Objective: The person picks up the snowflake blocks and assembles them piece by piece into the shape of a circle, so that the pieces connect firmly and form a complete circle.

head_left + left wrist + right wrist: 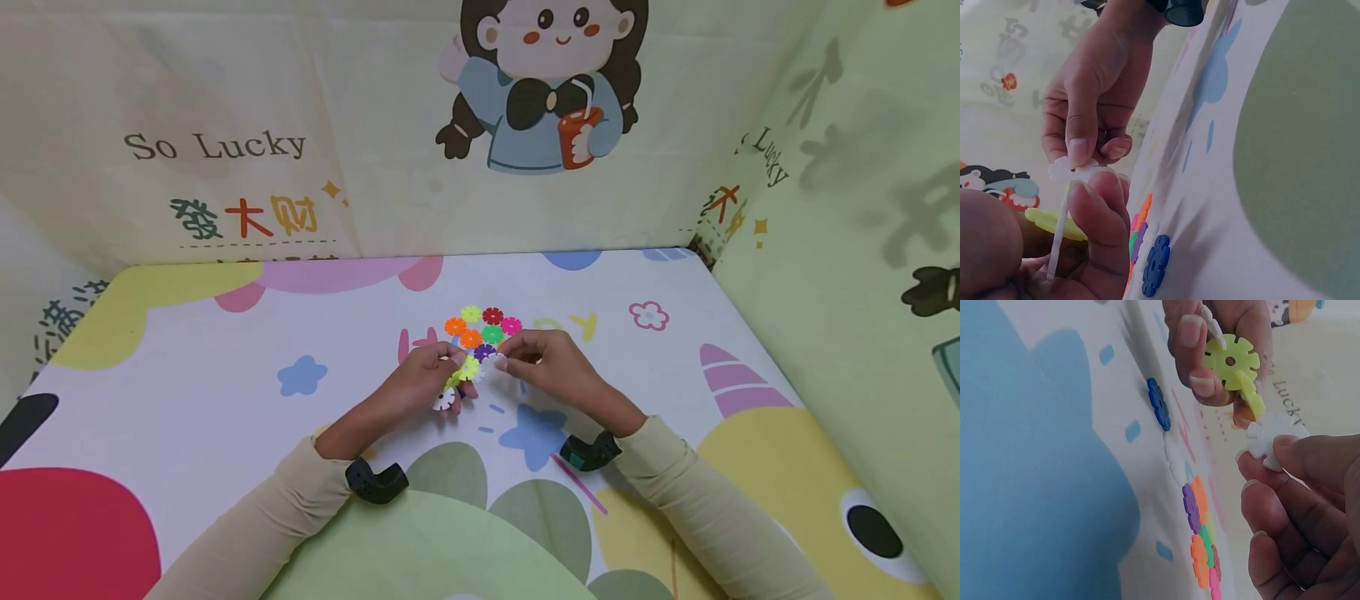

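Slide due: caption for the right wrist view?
Right hand pinches a white disc; left hand holds yellow discs.

Interlocking disc (1265,435) sits in right hand (553,360), against disc chain (1246,359) in left hand (415,377), to its left. Beyond the grip: disc cluster (471,338) lies on tabletop (375,333); backdrop (390,100) stands farther behind. Left wrist camera (377,482) and right wrist camera (589,452) sit nearer the wearer.

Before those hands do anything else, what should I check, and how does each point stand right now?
1. Right hand pinches the white disc: ok.
2. Left hand holds the yellow discs: ok.
3. White disc fully slotted into its yellow neighbour: cannot tell.
4. White disc wholly in sight: not ok, right hand covers part.
5. Blue disc lying on the table: ok.
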`<state>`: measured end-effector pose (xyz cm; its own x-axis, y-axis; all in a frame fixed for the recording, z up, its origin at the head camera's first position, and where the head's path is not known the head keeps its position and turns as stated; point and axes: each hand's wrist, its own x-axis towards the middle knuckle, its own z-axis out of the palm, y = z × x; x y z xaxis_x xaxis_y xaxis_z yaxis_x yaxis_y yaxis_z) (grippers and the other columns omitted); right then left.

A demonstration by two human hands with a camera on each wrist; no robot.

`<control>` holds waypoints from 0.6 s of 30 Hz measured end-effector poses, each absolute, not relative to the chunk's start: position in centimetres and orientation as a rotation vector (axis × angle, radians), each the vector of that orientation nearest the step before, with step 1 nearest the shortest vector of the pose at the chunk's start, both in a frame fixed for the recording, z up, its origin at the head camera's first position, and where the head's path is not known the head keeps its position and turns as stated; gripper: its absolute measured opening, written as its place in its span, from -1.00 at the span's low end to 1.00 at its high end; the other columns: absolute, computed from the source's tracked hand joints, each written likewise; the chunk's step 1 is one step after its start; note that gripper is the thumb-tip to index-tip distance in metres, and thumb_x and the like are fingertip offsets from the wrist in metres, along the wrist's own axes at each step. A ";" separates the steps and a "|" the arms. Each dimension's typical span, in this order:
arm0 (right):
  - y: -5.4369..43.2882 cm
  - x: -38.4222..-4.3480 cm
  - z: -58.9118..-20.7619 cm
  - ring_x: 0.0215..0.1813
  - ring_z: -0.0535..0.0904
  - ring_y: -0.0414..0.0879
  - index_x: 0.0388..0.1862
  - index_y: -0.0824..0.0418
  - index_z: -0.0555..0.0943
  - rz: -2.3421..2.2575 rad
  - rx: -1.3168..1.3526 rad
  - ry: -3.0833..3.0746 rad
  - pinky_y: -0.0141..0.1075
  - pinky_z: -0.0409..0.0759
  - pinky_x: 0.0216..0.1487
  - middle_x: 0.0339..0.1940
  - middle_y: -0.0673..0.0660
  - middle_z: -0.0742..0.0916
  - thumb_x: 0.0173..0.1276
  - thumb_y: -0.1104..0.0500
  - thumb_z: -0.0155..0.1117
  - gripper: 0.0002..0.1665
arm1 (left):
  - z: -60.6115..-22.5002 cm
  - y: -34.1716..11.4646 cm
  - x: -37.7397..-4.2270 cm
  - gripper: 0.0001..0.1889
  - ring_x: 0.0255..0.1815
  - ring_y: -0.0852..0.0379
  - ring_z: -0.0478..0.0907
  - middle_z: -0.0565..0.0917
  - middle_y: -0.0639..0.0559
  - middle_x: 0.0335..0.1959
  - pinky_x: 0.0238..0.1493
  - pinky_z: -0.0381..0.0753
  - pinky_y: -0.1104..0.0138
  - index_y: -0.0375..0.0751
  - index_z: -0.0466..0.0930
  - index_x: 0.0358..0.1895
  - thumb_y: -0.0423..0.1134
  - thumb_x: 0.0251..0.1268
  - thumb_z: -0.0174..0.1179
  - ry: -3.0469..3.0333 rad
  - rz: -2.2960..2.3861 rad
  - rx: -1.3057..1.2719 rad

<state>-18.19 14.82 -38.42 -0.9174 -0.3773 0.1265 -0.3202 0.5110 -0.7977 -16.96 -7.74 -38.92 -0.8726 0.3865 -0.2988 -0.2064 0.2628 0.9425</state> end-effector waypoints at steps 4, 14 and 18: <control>14.8 -18.1 -38.5 -0.37 0.63 -0.16 -0.23 0.23 0.73 -1.378 -0.654 2.682 -0.28 0.63 -0.26 -0.43 -0.04 0.74 0.24 0.23 0.43 -0.86 | -39.0 -7.7 -17.0 -0.76 -0.52 -0.03 0.62 0.70 -0.18 -0.34 -0.49 0.59 0.33 -0.25 0.43 0.02 -0.15 0.56 -0.06 2.081 1.649 0.170; 14.5 -17.8 -38.7 -0.38 0.64 -0.23 -0.26 0.23 0.74 -1.334 -0.774 2.732 -0.32 0.63 -0.34 -0.40 -0.03 0.76 0.20 0.23 0.47 -0.86 | -38.9 -7.4 -16.8 -0.77 -0.56 -0.04 0.63 0.71 -0.13 -0.39 -0.52 0.59 0.33 -0.23 0.47 0.00 -0.15 0.54 -0.01 2.134 1.647 0.143; 14.4 -17.6 -38.5 -0.40 0.64 -0.24 -0.28 0.24 0.74 -1.346 -0.817 2.757 -0.34 0.62 -0.40 -0.41 -0.01 0.77 0.17 0.25 0.49 -0.86 | -38.8 -7.2 -16.7 -0.78 -0.56 -0.05 0.63 0.72 -0.10 -0.40 -0.52 0.60 0.33 -0.26 0.48 -0.02 -0.17 0.54 -0.01 2.157 1.649 0.137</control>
